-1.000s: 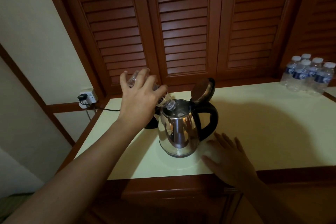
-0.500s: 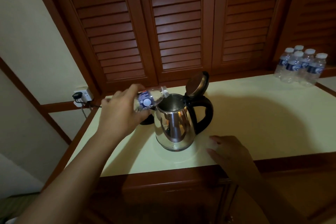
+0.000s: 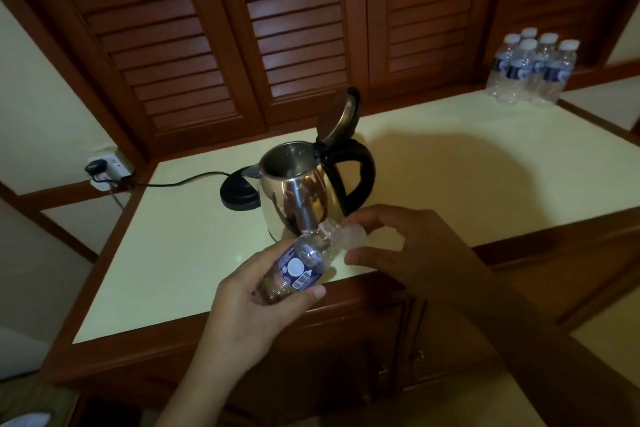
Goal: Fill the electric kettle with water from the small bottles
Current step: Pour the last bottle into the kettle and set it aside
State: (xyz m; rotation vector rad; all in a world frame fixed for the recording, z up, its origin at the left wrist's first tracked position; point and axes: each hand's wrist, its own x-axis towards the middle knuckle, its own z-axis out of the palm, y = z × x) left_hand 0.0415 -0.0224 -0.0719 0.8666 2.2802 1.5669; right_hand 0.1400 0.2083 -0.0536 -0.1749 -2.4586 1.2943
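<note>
Two hands meet low in the frame, over the near edge of the cream countertop (image 3: 194, 253). The left hand (image 3: 258, 302) is wrapped around the body of a small clear bottle (image 3: 304, 267), which lies tilted with its neck pointing up and to the right. The bottle looks empty. The right hand (image 3: 412, 246) pinches the white cap (image 3: 355, 237) at the bottle's mouth between thumb and fingertips; whether the cap is seated on the threads cannot be told.

The steel kettle (image 3: 301, 194) stands upright on the counter just behind the bottle, off its black base (image 3: 239, 192), which sits touching or just beside it on the left. The lid (image 3: 337, 114) is hinged up and back, and the mouth is open. The black handle (image 3: 360, 173) faces right. Water level inside not readable.

A cord (image 3: 180, 180) runs from the base leftward to a wall socket (image 3: 107, 168) past the counter's left rim.

Five sealed bottles (image 3: 533, 69) cluster at the far right corner, well apart from the kettle. Between them and the kettle the counter surface is bare. Left of the base there is also open surface up to the wooden border. Louvered wooden doors (image 3: 294, 28) close off the back edge.
</note>
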